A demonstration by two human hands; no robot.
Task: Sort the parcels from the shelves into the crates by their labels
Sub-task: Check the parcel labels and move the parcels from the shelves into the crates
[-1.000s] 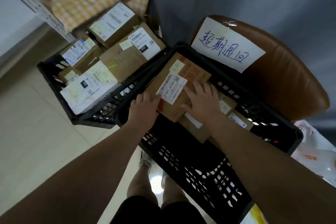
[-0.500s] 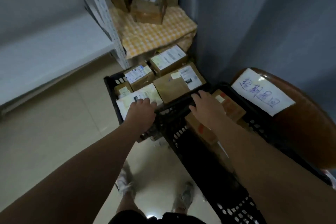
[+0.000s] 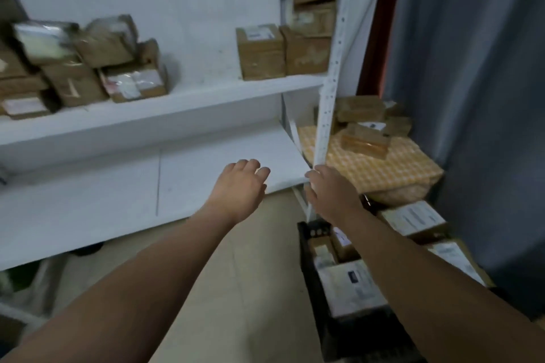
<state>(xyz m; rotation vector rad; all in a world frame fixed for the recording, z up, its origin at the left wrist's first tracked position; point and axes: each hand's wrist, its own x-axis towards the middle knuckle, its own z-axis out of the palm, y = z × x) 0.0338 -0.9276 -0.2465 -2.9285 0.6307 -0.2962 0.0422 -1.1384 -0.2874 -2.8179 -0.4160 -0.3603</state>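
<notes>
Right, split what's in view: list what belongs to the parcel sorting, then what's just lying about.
Job: parcel pile and two boxes on the white shelf; black crate with labelled parcels; left hand and right hand, both empty.
Lying about: checked cloth; blue curtain.
</notes>
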